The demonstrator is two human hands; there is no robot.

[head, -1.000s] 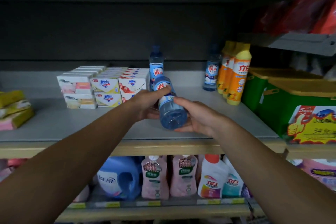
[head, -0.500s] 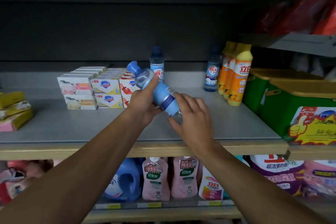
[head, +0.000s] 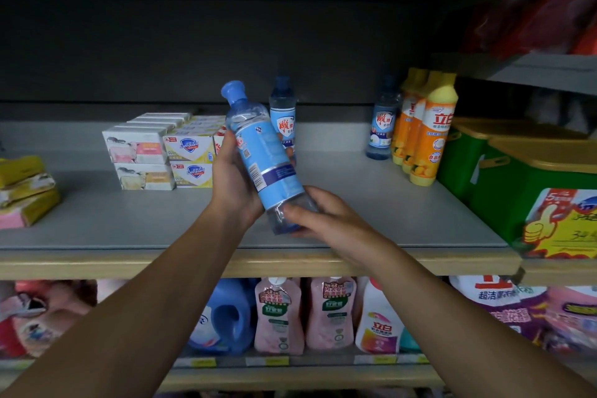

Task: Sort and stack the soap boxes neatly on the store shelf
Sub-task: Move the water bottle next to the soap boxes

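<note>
Soap boxes (head: 161, 152) sit stacked left of both hands, which grasp a tilted blue-capped bottle (head: 261, 155): left hand (head: 234, 184) mid-body, right hand (head: 323, 216) at its base (seemingly clearing it aside); next, stand it upright beyond.

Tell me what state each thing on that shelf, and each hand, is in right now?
Held blue bottle: capped, tilted, lifted off the shelf.
Left hand: grips the bottle's middle.
Right hand: holds the bottle's base.
Soap boxes: closed, stacked two high in rows.
Two standing blue bottles: upright, capped.
Orange bottles: upright, capped.
Green boxes: lids on.
</note>
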